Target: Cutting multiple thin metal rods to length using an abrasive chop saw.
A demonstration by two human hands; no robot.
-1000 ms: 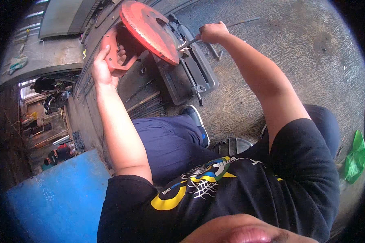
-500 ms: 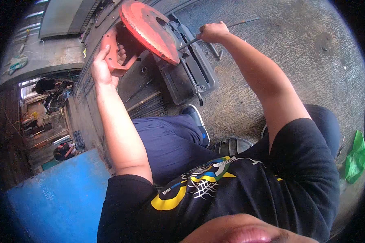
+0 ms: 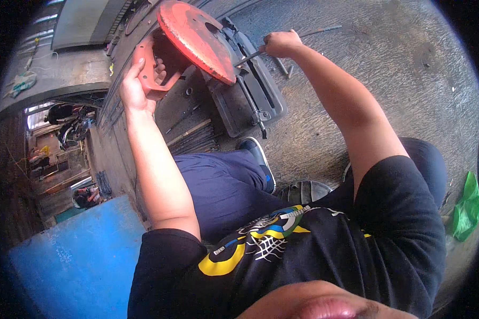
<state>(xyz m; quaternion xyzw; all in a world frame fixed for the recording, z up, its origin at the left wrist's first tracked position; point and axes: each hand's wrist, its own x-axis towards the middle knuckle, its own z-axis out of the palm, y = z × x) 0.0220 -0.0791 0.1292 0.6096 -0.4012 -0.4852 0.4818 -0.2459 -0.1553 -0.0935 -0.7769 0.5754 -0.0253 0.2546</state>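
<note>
At the top of the view stands a cut-off saw [image 3: 197, 37] with a worn orange-red disc guard and a grey base [image 3: 239, 119]. My left hand [image 3: 138, 85] is wrapped round its orange D-shaped handle [image 3: 153, 80]. To the right of the guard, my right hand [image 3: 280, 43] is closed round a thin metal rod [image 3: 324, 28]. One end of the rod runs in under the guard's edge, over the base; the other sticks out past my hand to the right. The guard hides the blade and the rod's inner end.
Several thin rods [image 3: 194, 139] lie on the floor left of the base, near my shoe [image 3: 256, 159]. A blue panel [image 3: 80, 260] stands at lower left. A green plastic bag [image 3: 465, 210] lies at far right. Short metal pieces [image 3: 285, 68] rest beside the base.
</note>
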